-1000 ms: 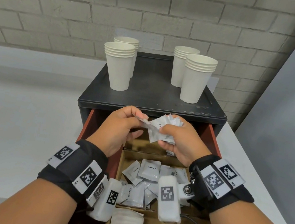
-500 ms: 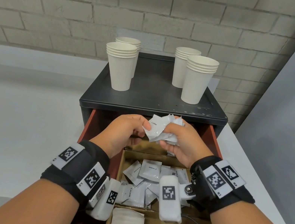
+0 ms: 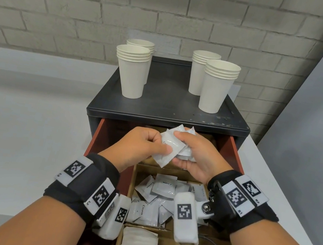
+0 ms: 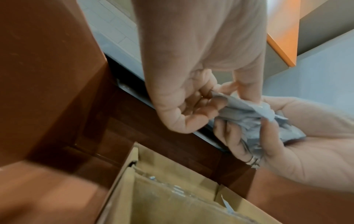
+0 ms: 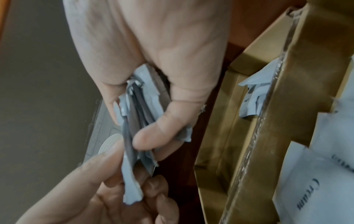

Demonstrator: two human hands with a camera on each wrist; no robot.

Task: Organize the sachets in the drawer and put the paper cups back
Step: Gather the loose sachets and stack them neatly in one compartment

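Now your left hand [image 3: 141, 144] pinches one sachet [image 3: 169, 152] by its edge at frame centre, thumb and fingertips together on it, while your right hand [image 3: 197, 156] clamps the bundle [image 5: 141, 104]. They look light, thin, crinkly and slick, so grip the sealed edges. More sachets [image 3: 156, 195] lie loose in the drawer [image 3: 236, 155] below; cups [image 3: 132, 69] stand above.
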